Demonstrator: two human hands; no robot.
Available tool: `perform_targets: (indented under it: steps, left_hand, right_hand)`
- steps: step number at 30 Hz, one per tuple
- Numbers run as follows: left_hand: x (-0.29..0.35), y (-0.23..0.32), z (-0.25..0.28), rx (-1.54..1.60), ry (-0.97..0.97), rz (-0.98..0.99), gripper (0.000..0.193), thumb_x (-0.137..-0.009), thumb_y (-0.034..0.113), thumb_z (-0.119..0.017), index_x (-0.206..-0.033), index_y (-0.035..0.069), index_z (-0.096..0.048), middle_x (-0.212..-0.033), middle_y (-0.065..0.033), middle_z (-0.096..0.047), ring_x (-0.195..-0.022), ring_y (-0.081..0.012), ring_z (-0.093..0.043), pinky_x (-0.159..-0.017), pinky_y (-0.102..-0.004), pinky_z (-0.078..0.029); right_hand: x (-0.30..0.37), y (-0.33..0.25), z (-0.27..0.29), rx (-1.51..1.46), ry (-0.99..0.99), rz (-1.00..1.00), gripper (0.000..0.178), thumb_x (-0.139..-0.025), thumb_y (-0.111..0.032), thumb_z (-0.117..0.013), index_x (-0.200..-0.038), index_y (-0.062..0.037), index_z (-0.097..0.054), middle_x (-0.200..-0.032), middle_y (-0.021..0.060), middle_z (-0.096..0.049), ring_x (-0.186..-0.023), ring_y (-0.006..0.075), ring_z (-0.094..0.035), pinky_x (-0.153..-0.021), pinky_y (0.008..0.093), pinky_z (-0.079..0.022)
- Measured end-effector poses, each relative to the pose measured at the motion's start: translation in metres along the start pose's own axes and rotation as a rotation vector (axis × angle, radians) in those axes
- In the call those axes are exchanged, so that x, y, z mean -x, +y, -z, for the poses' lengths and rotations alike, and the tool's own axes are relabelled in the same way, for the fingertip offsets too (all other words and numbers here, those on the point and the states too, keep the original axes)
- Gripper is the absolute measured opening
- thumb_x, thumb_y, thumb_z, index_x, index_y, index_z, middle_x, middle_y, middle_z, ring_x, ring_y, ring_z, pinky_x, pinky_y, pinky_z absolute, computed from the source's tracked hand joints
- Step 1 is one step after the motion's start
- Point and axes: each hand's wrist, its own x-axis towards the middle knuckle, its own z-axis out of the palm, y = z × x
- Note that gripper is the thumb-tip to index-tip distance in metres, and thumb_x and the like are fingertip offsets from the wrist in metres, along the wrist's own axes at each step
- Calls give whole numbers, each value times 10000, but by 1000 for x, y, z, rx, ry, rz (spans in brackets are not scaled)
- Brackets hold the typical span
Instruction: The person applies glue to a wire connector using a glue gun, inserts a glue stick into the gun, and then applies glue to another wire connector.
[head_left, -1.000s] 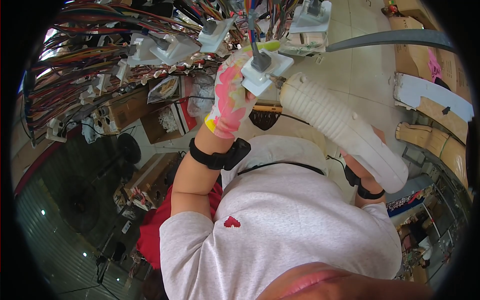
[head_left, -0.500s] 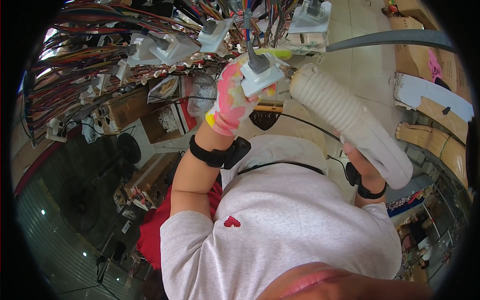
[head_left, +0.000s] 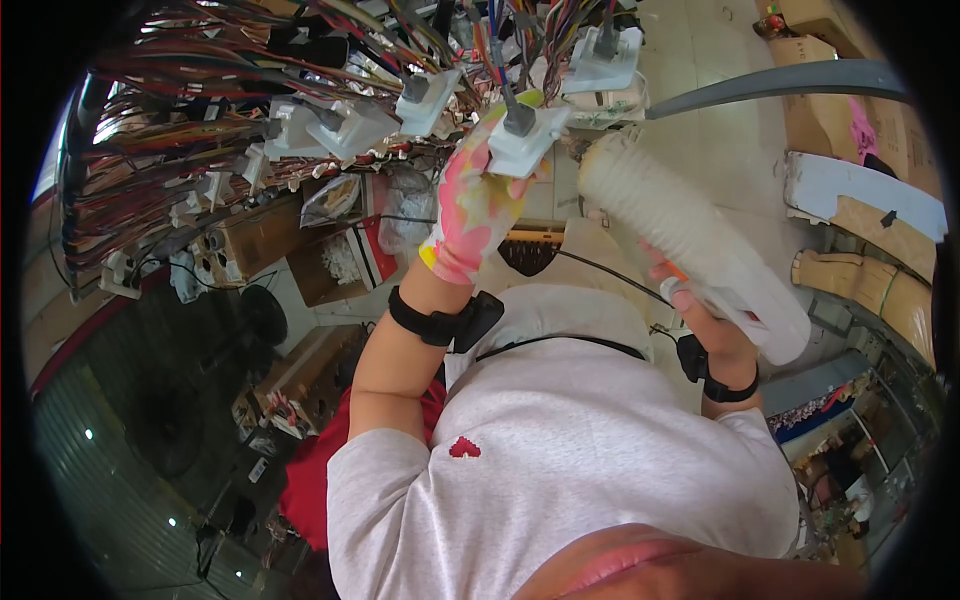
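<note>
My left hand (head_left: 478,205), in a pink, white and yellow glove, is closed on a white plastic connector (head_left: 527,143). A dark grey sleeve (head_left: 519,117) rises from the connector and colored wires run up out of it. My bare right hand (head_left: 692,300) is wrapped around a white hand-held heat gun (head_left: 700,235). Its barrel looks wrapped and ridged, and a dark, scorched-looking tip points up and left. That tip sits just right of the connector, apart from it. Part of my right hand's fingers lies hidden behind the gun's body.
Bundles of colored wires (head_left: 190,60) hang at the upper left, with more white connectors (head_left: 430,103) among them. Cardboard boxes (head_left: 240,245) stand below them. A grey curved bar (head_left: 780,85) reaches in from the right. A black cord (head_left: 610,263) crosses before my waist.
The heat gun has tilted and turned, showing an orange part near my right fingers. My left hand and the connector have shifted slightly; the hanging connectors have swung a little.
</note>
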Motion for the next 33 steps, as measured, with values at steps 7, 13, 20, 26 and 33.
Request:
perform_targets:
  steps: [7, 13, 20, 26, 33]
  left_hand:
    - [-7, -5, -28, 111, 238, -76, 322, -865, 270, -502, -1069, 22, -491, -879, -52, -538, -654, -155, -464, -747, -326, -407]
    - [-7, -20, -13, 158, 196, -32, 289, -850, 258, -529, -1055, 57, -491, -947, -54, -558, -817, -182, -522, -797, -334, -402]
    - [-12, -74, -38, 128, 249, 155, 300, -840, 237, -572, -1101, 111, -497, -1017, -46, -560, -947, -174, -534, -856, -322, -408]
    - [-37, -63, -83, 165, 21, -70, 621, -788, 263, -587, -1307, 35, -333, -1351, -111, -364, -1249, -289, -345, -1040, -395, -291]
    - [-52, -86, -110, 282, 172, -210, 306, -791, 210, -543, -1049, 45, -536, -1109, -146, -509, -1006, -283, -513, -952, -421, -379]
  right_hand:
    - [-4, 6, -1, -209, -20, -32, 545, -781, -233, -619, -1235, 2, -427, -1105, 152, -563, -957, 192, -553, -771, 294, -458]
    - [-15, -4, 10, -488, -44, -79, 507, -780, -205, -609, -1214, 4, -451, -1090, 151, -573, -944, 189, -557, -771, 294, -460]
    - [-30, 10, 32, -830, -30, -40, 505, -770, -201, -634, -1199, 10, -470, -1080, 150, -580, -949, 199, -565, -774, 311, -468]
    - [-36, 39, 67, -928, -134, 1, 471, -775, -204, -640, -1173, 5, -495, -1076, 137, -581, -959, 204, -563, -784, 320, -472]
    - [-48, 80, 99, -942, -262, 160, 437, -784, -165, -624, -1169, -6, -493, -1048, 123, -584, -914, 200, -580, -784, 319, -475]
